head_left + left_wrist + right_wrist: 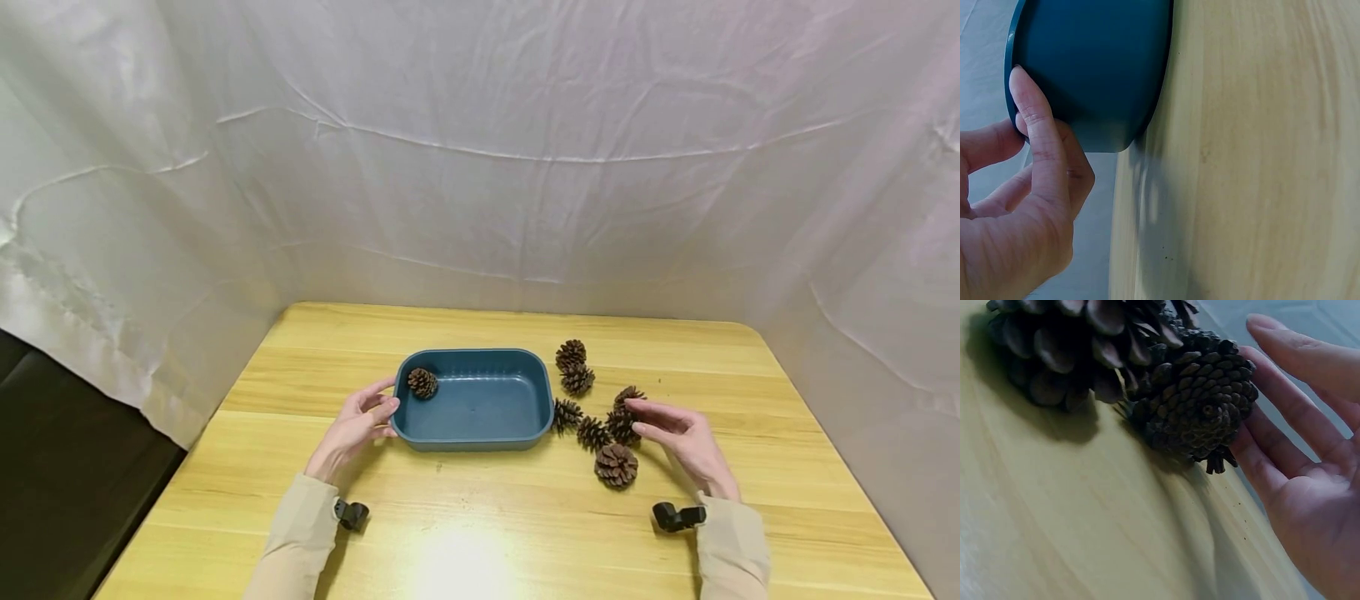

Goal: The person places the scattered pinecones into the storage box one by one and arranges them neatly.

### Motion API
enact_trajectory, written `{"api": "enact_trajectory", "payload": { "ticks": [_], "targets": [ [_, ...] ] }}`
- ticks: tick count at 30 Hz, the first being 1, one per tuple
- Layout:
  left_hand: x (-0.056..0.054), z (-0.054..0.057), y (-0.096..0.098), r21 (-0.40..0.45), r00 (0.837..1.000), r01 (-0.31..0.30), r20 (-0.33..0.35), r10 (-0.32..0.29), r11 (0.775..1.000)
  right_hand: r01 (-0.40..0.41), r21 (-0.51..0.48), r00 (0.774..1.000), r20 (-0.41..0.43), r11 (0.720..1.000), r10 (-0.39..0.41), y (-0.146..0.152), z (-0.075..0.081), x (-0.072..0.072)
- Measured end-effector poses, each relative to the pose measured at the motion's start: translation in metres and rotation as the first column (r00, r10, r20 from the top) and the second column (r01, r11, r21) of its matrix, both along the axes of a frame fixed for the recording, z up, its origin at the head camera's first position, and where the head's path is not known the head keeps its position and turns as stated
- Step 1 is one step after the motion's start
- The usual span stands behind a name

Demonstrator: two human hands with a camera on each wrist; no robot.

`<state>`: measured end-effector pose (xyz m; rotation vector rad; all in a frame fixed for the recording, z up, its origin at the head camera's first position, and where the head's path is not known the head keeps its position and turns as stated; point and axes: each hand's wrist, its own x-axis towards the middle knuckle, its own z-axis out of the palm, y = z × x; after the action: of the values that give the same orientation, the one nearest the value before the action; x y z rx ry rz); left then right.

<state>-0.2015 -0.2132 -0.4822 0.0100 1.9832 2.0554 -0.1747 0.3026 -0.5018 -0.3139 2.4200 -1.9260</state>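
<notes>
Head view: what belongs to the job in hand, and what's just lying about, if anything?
In the job:
blue tray, rim gripped by the left hand
pine cone inside
loose pine cones, right hand at them

Just surroundings, nothing stray visible:
wooden table
pale cloth backdrop
dark surface at lower left

Head view bright, mostly even; light looks to fall from overhead. White glare burns out a patch of the table (540,508) at bottom middle; weaker sheen inside the box (480,408). Pinkish cast on the sheet (847,67), upper right. Table sides splay outward, wide-lens look. Soft shadows lie inward of both sleeves (292,533). Wrist views dimmer, cooler, slightly soft. Left wrist: long soft-edged shadow runs over table from box's lower corner. Right wrist: cones (1204,409) dark, undersides losing detail; blurred shadows beneath.
</notes>
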Motion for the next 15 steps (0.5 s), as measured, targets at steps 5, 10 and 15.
{"api": "enact_trajectory", "payload": {
  "ticks": [5,10,15],
  "targets": [
    [0.0012,0.0005,-0.0009,-0.014,1.000,0.002,0.000,-0.002,1.000,0.037,0.020,0.999,0.012,0.999,-0.037,-0.0030,-0.0006,-0.0015],
    [0.0016,0.0004,-0.0010,-0.014,1.000,0.004,-0.001,-0.004,1.000,0.030,0.023,0.999,0.012,0.999,-0.030,-0.0029,-0.0011,-0.0017],
    [0.0013,0.0006,-0.0008,-0.011,1.000,0.004,0.000,-0.004,1.000,-0.005,0.016,1.000,-0.015,1.000,0.006,-0.0005,-0.0024,-0.0015]
  ]
}}
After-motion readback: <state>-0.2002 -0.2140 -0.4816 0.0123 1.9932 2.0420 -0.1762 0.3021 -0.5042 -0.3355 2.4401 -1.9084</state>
